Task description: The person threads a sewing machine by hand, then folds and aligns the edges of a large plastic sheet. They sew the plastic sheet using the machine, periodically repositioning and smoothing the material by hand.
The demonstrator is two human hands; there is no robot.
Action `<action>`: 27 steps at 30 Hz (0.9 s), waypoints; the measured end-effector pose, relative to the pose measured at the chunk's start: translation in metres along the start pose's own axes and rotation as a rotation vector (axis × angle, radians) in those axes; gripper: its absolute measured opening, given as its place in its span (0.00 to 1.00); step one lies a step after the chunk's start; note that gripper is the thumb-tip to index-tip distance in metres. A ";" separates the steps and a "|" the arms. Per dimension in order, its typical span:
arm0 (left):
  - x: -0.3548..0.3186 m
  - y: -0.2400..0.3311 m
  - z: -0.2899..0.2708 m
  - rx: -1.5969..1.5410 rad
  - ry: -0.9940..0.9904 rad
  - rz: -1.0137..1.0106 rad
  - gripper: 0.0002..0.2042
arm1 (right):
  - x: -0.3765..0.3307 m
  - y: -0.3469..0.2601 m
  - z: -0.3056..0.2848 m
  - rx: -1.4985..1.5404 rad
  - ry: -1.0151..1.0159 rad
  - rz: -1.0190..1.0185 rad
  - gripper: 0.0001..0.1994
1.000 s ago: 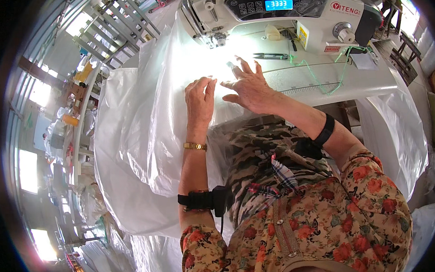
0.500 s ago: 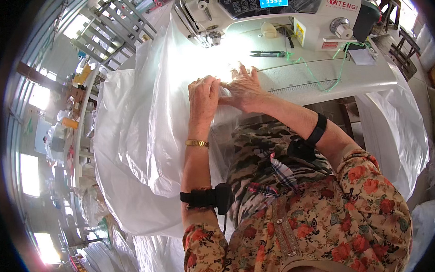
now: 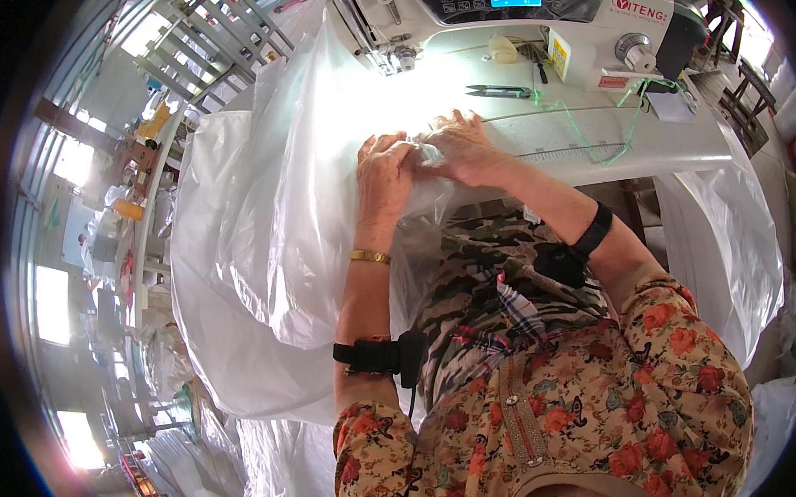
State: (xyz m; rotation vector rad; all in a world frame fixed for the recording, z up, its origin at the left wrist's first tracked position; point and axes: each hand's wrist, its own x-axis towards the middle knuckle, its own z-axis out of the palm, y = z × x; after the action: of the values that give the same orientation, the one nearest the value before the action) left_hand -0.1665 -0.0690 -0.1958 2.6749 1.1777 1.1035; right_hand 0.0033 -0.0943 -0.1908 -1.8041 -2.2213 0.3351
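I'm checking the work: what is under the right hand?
Crumpled plastic shows beside the right hand, and the white table beyond; whatever the hand itself covers is hidden.

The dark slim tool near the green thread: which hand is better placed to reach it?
Right, probably: the right hand is nearer the dark slim tool; the left hand is farther left. Both touch translucent sheeting.

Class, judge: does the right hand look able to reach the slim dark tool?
Probably yes: nothing stands between the right hand and the slim dark tool, though the hand apparently grips translucent sheeting.
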 end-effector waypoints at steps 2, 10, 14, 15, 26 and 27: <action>0.000 0.001 0.000 -0.014 -0.050 -0.010 0.07 | -0.002 0.005 -0.004 0.063 0.027 -0.031 0.32; -0.001 0.006 0.000 0.016 -0.118 -0.016 0.08 | -0.017 0.007 -0.007 0.000 0.103 -0.029 0.27; -0.003 0.007 -0.002 0.031 -0.143 0.010 0.08 | -0.033 0.009 -0.009 -0.032 0.174 -0.107 0.29; -0.003 0.006 -0.002 0.025 -0.146 0.000 0.08 | -0.039 0.009 -0.009 -0.015 0.198 -0.131 0.29; -0.006 0.005 -0.001 -0.035 -0.097 0.081 0.10 | -0.120 -0.010 -0.014 0.466 0.249 -0.035 0.19; -0.005 0.006 -0.002 -0.038 -0.099 0.084 0.10 | -0.124 -0.013 -0.009 0.469 0.270 -0.038 0.19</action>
State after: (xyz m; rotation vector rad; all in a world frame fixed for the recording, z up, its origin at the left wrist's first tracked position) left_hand -0.1664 -0.0773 -0.1961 2.7378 1.0275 0.9798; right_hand 0.0187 -0.2187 -0.1852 -1.4587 -1.8041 0.5202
